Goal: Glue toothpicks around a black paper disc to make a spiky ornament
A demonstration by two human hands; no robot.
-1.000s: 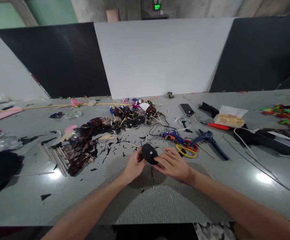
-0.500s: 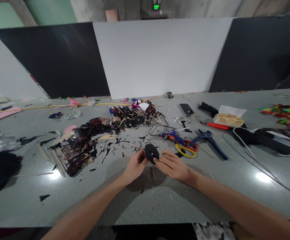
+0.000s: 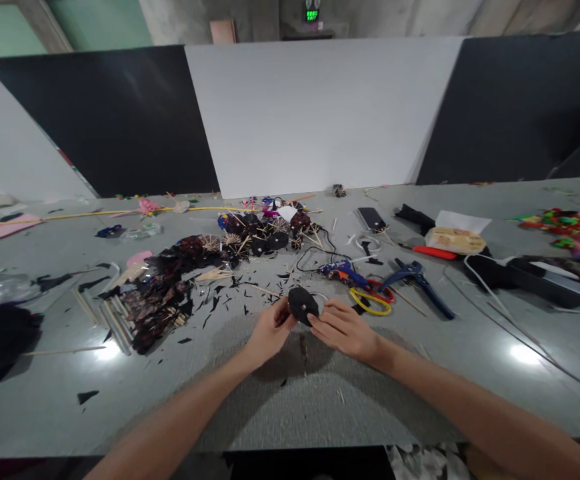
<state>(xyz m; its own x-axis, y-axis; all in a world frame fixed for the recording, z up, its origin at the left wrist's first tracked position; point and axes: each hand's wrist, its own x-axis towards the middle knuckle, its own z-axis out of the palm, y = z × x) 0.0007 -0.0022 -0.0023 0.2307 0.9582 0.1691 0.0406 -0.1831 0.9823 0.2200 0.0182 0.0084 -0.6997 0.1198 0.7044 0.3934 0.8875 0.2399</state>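
- Left hand (image 3: 269, 333): fingers curled, gripping the left edge of a black disc (image 3: 300, 302) — pale dot at its middle.
- Right hand (image 3: 347, 331): fingertips grasping the disc's lower right edge.
- Disc: tilted, between both hands' fingers.
- Beyond the right fingers: blue glue gun (image 3: 351, 275).
- Left of the left fingers — black scraps (image 3: 213, 304) scattered on the table (image 3: 270, 413).

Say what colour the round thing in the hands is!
The round, cloth-like disc is black with a pale dot, seen best in the head view.
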